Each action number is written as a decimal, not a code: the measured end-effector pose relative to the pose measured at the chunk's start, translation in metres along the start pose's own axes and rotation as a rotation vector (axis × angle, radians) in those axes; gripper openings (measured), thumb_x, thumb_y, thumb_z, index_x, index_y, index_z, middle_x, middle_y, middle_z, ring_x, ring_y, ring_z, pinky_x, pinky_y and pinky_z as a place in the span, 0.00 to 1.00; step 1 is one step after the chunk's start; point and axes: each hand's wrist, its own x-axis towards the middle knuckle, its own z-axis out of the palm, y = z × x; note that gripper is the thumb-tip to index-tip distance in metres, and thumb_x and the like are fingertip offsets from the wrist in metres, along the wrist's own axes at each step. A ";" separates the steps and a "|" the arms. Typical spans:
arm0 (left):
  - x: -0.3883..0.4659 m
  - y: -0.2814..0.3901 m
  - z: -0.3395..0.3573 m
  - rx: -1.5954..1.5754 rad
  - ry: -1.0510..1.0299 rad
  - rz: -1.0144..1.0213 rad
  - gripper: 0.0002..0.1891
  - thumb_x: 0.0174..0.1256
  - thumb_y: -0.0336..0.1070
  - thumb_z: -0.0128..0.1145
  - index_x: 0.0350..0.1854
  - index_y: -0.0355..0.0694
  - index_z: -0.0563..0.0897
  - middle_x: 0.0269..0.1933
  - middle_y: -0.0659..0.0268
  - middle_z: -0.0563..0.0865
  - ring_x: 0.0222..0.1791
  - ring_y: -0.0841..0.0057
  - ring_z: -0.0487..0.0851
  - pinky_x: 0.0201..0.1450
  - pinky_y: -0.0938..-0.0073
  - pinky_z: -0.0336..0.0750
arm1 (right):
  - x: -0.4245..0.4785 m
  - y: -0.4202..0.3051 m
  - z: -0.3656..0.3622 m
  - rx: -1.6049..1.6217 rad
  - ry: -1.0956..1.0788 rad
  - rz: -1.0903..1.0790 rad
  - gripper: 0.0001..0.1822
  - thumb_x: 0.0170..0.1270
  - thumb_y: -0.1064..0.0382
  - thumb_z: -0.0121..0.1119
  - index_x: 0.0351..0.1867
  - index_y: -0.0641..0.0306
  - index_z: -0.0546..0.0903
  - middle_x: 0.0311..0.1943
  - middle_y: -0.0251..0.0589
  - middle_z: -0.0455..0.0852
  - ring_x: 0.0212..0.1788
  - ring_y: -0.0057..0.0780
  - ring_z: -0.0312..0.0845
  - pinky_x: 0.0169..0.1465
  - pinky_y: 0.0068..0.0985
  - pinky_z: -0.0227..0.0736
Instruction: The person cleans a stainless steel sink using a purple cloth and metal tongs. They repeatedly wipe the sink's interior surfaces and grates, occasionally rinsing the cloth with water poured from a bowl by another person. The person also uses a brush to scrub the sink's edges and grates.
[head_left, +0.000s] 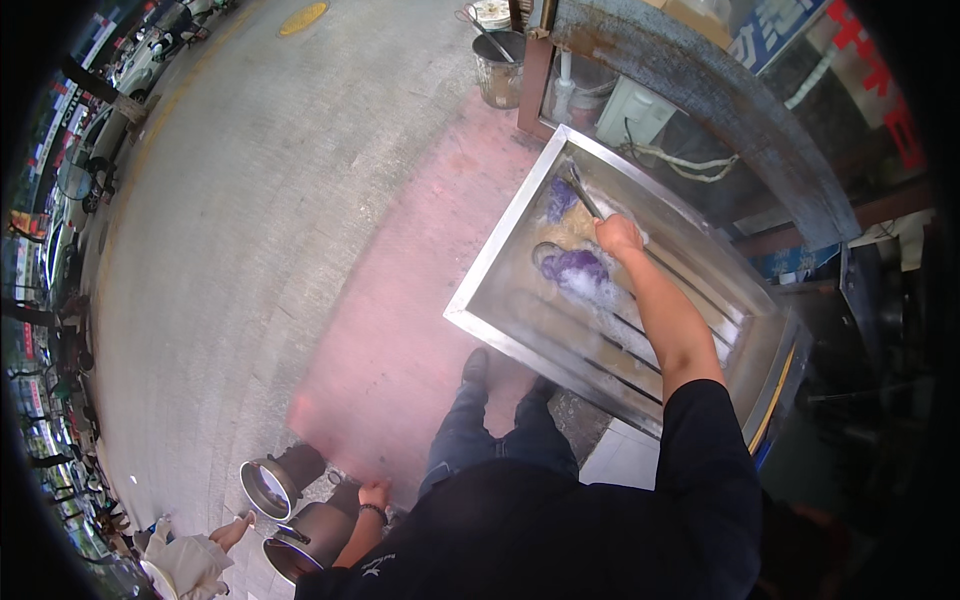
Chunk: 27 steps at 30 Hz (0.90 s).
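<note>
My right hand (621, 234) is closed around the handle of a long metal tool (583, 189), whose far end lies in the sink near the upper left corner. The large stainless steel sink (499, 225) holds cloudy, foamy water with dark bars beneath it. A purple cloth or mesh bundle (574, 270) floats in foam just below my hand, beside a curved metal rim. Another purple piece (559, 199) lies by the tool's end, with yellowish material (574, 227) between the two. My left hand (375, 495) hangs low by my side, near a tall metal pot (322, 525); its fingers are partly hidden.
A second metal pot (268, 489) stands at the lower left, near another person in a light top (187, 562). A bucket (499, 79) with a long-handled utensil stands beyond the sink. A framed glass window (675, 127) borders the sink's right side. Parked vehicles line the street at far left.
</note>
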 end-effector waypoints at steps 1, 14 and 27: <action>0.008 0.001 0.001 -0.043 -0.015 -0.025 0.16 0.55 0.43 0.66 0.39 0.35 0.84 0.26 0.64 0.83 0.19 0.77 0.79 0.18 0.74 0.73 | 0.001 0.001 0.002 -0.007 -0.006 -0.012 0.24 0.67 0.45 0.51 0.50 0.62 0.82 0.53 0.51 0.81 0.57 0.47 0.76 0.58 0.38 0.69; 0.000 0.079 0.031 0.102 -0.087 0.099 0.28 0.53 0.43 0.66 0.55 0.33 0.78 0.37 0.58 0.86 0.29 0.72 0.85 0.22 0.73 0.74 | -0.102 0.097 0.034 0.075 -0.211 -0.446 0.25 0.65 0.44 0.52 0.30 0.69 0.81 0.31 0.59 0.82 0.37 0.54 0.78 0.43 0.41 0.71; -0.031 0.101 0.045 0.166 -0.049 0.137 0.26 0.56 0.42 0.66 0.54 0.31 0.77 0.36 0.58 0.86 0.26 0.73 0.84 0.20 0.76 0.74 | -0.129 0.112 0.113 0.001 -0.504 -0.581 0.27 0.66 0.42 0.49 0.38 0.67 0.83 0.37 0.55 0.84 0.43 0.52 0.79 0.49 0.41 0.72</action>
